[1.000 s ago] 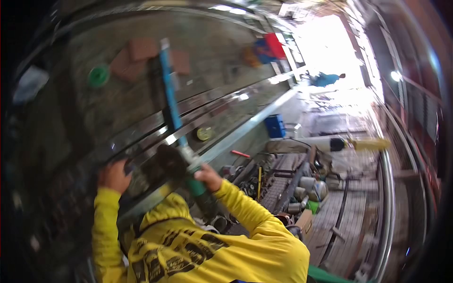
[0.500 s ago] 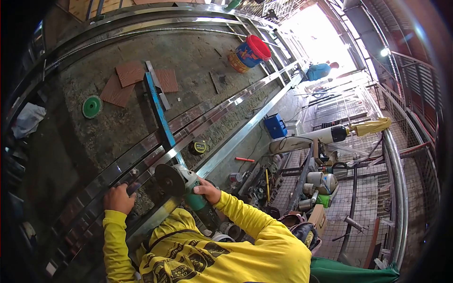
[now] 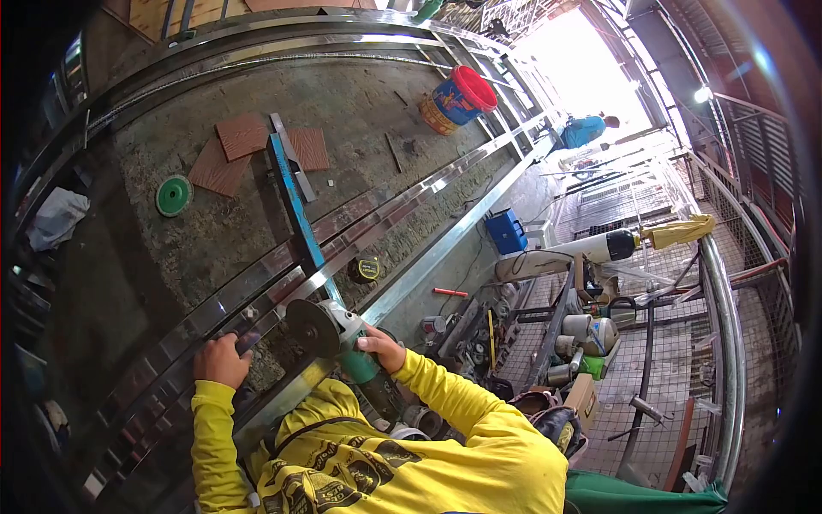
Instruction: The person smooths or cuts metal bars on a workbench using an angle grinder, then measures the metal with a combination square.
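Observation:
My right hand [image 3: 383,348] is wrapped around the body of a green angle grinder [image 3: 358,367]. The grinder's dark disc [image 3: 312,328] faces left, over the metal bars near a blue-coated steel bar [image 3: 295,202]. On the long shiny metal tubes [image 3: 193,330] at the lower left rests my left hand [image 3: 221,361], its fingers curled. A short dark piece [image 3: 247,339] sticks out beside its thumb; what that hand grips is partly hidden. A yellow and black tape measure [image 3: 366,270] lies just beyond the grinder.
Brown boards [image 3: 224,163] and a green disc [image 3: 174,195] lie on the floor inside the metal frame. A red-rimmed bucket [image 3: 458,98] stands farther off. To the right are a blue case [image 3: 506,231], a gas cylinder [image 3: 574,254] and cluttered tools. A person in blue [image 3: 584,131] is far away.
The whole view has shifted slightly, moving things a little right and down. Both hands keep about the same positions, and the grinder stays in my right hand.

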Demonstrator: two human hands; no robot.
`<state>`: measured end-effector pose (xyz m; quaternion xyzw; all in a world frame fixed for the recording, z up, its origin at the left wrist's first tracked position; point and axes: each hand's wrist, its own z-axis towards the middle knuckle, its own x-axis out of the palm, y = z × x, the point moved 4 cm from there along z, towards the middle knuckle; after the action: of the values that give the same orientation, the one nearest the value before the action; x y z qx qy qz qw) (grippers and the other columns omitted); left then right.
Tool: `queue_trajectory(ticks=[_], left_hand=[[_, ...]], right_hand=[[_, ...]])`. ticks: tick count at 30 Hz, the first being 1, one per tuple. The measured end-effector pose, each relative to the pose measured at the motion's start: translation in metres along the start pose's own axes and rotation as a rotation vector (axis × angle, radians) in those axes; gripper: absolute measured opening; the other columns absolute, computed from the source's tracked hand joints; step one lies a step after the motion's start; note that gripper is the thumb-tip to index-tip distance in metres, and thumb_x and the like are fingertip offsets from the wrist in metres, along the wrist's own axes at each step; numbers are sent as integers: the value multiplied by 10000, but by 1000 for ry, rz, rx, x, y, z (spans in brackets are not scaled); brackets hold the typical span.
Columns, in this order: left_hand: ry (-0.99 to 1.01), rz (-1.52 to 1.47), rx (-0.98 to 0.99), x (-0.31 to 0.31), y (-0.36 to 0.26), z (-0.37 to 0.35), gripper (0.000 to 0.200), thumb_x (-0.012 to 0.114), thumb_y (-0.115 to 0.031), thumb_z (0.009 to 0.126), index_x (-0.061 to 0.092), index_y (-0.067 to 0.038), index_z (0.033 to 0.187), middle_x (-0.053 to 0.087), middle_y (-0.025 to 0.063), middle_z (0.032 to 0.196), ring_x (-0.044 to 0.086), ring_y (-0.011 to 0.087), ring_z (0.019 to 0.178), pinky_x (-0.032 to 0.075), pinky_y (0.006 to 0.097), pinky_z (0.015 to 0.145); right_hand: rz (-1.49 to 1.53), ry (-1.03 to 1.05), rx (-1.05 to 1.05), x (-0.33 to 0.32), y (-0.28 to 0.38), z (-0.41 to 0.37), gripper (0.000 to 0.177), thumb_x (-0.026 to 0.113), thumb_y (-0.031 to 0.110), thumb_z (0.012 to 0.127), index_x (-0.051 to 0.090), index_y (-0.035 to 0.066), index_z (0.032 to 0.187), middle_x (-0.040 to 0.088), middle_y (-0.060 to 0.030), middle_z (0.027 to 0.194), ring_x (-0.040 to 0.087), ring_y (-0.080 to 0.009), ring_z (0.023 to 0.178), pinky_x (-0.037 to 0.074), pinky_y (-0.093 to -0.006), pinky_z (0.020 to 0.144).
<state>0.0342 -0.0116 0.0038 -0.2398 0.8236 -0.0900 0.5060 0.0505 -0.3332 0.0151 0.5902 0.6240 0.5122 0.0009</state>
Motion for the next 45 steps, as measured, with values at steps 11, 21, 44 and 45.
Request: queue_trajectory(ticks=[11, 21, 44, 45], left_hand=[[20, 38, -6, 3, 1, 1, 423, 790, -357, 834, 718, -89, 1153, 735, 196, 1078, 694, 408, 1014, 558, 515, 880], [124, -85, -55, 10, 18, 7, 422, 731, -374, 874, 706, -146, 1228, 718, 146, 1180, 664, 355, 1141, 535, 495, 983], [269, -150, -28, 9, 26, 21, 304, 745, -287, 827, 754, -97, 1063, 746, 174, 1054, 710, 367, 1033, 565, 473, 935], [277, -149, -32, 10, 26, 22, 298, 745, -288, 825, 757, -99, 1055, 748, 175, 1041, 714, 368, 1021, 568, 472, 927]], right_hand=[[-119, -129, -150, -10, -13, 3, 667, 545, 446, 1048, 358, 53, 1554, 561, -66, 1380, 570, -185, 1216, 458, -363, 1063], [-420, -107, -140, -50, -8, 8, 612, 388, 396, 1114, 311, 10, 1583, 488, -112, 1506, 514, -213, 1333, 420, -353, 1114], [-585, -128, -31, -24, 10, 23, 750, 574, 500, 1035, 314, 8, 1539, 557, -111, 1383, 548, -187, 1229, 439, -323, 1051], [-594, -126, -36, -23, 10, 24, 752, 574, 500, 1035, 313, 7, 1539, 555, -112, 1386, 546, -188, 1231, 438, -323, 1053]])
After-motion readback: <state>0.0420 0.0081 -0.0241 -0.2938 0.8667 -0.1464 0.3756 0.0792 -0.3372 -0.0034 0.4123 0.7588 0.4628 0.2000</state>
